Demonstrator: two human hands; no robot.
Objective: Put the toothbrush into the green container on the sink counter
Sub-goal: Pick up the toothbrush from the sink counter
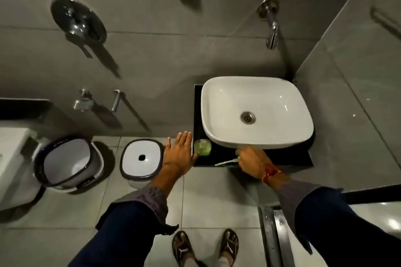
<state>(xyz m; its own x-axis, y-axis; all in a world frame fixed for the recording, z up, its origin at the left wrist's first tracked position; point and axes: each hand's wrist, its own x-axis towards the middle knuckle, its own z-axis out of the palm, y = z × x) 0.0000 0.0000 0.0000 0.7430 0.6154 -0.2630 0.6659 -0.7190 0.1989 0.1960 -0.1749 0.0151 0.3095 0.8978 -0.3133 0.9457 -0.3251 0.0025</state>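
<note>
A small translucent green container (202, 147) stands on the black sink counter (282, 157), just left of the white basin (256, 110). My left hand (179, 155) is spread flat beside the container, its thumb touching the container's lower left side. A white and green toothbrush (225, 162) lies near the counter's front edge. My right hand (252, 161) rests over the brush's right end with fingers curled on it; the grip itself is partly hidden by the hand.
A wall tap (271, 26) hangs above the basin. On the floor to the left sit a white lidded bin (142, 159) and an open pedal bin (69, 162). A glass partition (358, 93) closes the right side. My sandalled feet (206, 247) stand below.
</note>
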